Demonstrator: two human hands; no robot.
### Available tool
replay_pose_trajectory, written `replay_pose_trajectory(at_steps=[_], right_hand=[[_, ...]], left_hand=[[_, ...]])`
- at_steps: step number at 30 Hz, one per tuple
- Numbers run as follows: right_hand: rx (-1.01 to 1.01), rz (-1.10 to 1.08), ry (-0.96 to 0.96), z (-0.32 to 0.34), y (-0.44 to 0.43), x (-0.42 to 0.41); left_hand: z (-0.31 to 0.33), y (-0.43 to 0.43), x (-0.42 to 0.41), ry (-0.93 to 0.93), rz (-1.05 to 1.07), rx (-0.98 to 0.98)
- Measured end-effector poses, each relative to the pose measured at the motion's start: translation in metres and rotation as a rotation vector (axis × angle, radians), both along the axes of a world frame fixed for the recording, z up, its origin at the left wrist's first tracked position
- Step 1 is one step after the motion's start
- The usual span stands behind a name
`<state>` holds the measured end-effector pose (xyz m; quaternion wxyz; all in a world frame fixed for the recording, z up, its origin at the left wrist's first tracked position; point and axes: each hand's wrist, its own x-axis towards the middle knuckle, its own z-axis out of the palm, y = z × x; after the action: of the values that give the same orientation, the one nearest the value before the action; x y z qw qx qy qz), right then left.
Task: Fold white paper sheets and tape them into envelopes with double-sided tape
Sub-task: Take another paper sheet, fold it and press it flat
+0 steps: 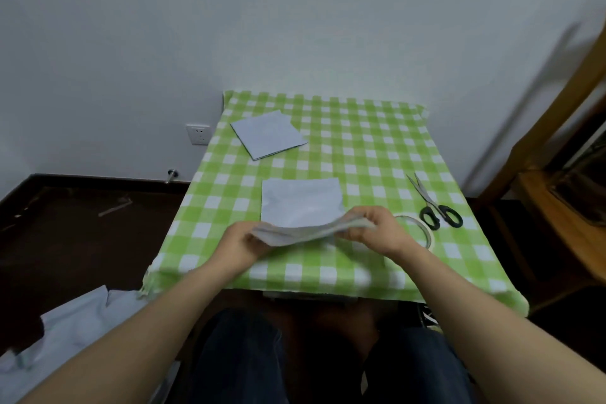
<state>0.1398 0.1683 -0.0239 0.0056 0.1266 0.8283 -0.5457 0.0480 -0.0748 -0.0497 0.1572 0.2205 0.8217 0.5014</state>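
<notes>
A white paper sheet (301, 203) is held just above the green checked tablecloth (360, 147), its near edge bent over toward me. My left hand (244, 241) pinches the sheet's near left corner. My right hand (377, 228) pinches the near right edge. A folded white paper piece (268, 134) lies flat at the table's far left. The roll of double-sided tape (423, 233) lies right of my right hand, partly hidden by it.
Black-handled scissors (433, 203) lie on the right side of the table. More white paper (82, 321) lies on the dark floor at lower left. A wooden chair (557, 190) stands at the right. A white wall runs behind the table.
</notes>
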Motion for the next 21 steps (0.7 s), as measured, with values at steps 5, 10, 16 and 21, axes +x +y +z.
replay_pose_trajectory(at_steps=[5, 10, 16, 21], right_hand=[[0.008, 0.003, -0.039, -0.008, -0.007, 0.005], [-0.006, -0.190, -0.043, -0.012, -0.012, -0.005], [0.104, -0.336, -0.068, -0.017, -0.019, -0.014], [0.100, -0.352, -0.107, -0.021, -0.017, -0.013]], left_hand=[[-0.013, -0.003, 0.004, -0.070, 0.023, -0.081], [-0.013, 0.006, 0.002, -0.139, 0.201, 0.016], [-0.005, 0.021, 0.004, -0.053, 0.342, -0.110], [0.002, 0.028, 0.007, -0.021, 0.341, -0.245]])
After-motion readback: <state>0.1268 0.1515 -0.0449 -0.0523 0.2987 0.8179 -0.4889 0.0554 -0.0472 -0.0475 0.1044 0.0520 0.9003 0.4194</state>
